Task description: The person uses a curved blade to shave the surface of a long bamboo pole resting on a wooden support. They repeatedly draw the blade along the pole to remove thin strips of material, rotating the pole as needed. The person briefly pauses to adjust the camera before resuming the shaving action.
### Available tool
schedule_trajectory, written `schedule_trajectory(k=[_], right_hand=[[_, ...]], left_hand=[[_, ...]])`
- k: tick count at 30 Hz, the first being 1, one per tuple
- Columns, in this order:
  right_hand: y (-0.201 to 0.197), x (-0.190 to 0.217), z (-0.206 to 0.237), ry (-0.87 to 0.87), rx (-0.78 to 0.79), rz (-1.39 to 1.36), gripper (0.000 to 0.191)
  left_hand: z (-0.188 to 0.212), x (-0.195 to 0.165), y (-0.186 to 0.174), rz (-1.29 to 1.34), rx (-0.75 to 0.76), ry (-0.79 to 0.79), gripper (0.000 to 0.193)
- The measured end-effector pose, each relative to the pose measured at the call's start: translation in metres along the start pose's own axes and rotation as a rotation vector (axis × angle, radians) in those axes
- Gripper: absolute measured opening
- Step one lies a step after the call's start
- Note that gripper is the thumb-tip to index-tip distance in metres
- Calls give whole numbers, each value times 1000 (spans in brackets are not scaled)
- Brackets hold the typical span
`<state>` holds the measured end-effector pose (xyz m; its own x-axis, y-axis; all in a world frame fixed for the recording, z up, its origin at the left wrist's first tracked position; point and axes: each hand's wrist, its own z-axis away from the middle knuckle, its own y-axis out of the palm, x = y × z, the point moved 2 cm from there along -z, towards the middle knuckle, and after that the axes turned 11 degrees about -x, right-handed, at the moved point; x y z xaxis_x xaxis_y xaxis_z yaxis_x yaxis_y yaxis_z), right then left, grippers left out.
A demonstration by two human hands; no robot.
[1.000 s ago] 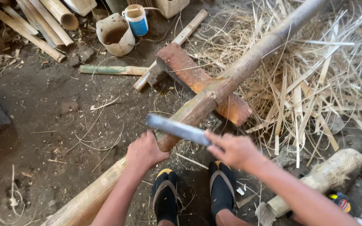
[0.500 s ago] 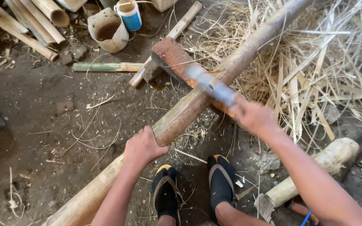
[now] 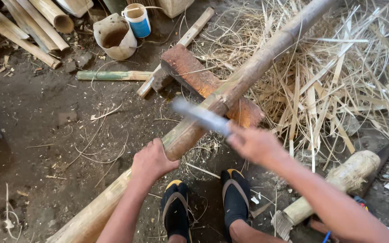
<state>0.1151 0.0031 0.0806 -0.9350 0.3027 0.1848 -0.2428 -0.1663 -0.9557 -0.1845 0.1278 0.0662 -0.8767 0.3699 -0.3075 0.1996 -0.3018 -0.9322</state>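
Note:
A long bamboo pole (image 3: 257,63) runs from the lower left to the upper right, resting across a reddish-brown wooden block (image 3: 194,74). My left hand (image 3: 151,162) grips the pole near its middle, just below a darker stretch of the stem. My right hand (image 3: 253,144) holds a broad knife by its handle; the motion-blurred blade (image 3: 199,114) lies across the pole near the block. Both my feet in black and yellow sandals (image 3: 176,209) stand under the pole.
A heap of bamboo strips and shavings (image 3: 338,90) fills the right side. Cut bamboo pieces (image 3: 28,27), a white jug (image 3: 113,38) and a blue-and-white cup (image 3: 138,20) lie at the top left. A short green bamboo piece (image 3: 113,75) and a thick log (image 3: 338,184) lie on the dirt floor.
My right hand swung the knife up the pole toward the block, then back down to the pole's middle. My left hand kept its grip and the pole stayed put.

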Motion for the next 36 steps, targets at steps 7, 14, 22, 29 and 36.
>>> schedule_trajectory(k=[7, 14, 22, 29, 36], right_hand=[[-64, -13, -23, 519, -62, -99, 59], [13, 45, 14, -151, 73, 11, 64], [13, 22, 7, 37, -100, -268, 57], [-5, 15, 1, -49, -531, -85, 50], [22, 5, 5, -198, -269, -221, 55]], left_hand=[[-2, 0, 2, -24, 21, -16, 73], [-9, 6, -8, 31, 129, -75, 68], [-8, 3, -8, 76, 90, -58, 71], [-6, -2, -13, 97, 103, -86, 69], [-11, -1, -10, 119, 58, -41, 74]])
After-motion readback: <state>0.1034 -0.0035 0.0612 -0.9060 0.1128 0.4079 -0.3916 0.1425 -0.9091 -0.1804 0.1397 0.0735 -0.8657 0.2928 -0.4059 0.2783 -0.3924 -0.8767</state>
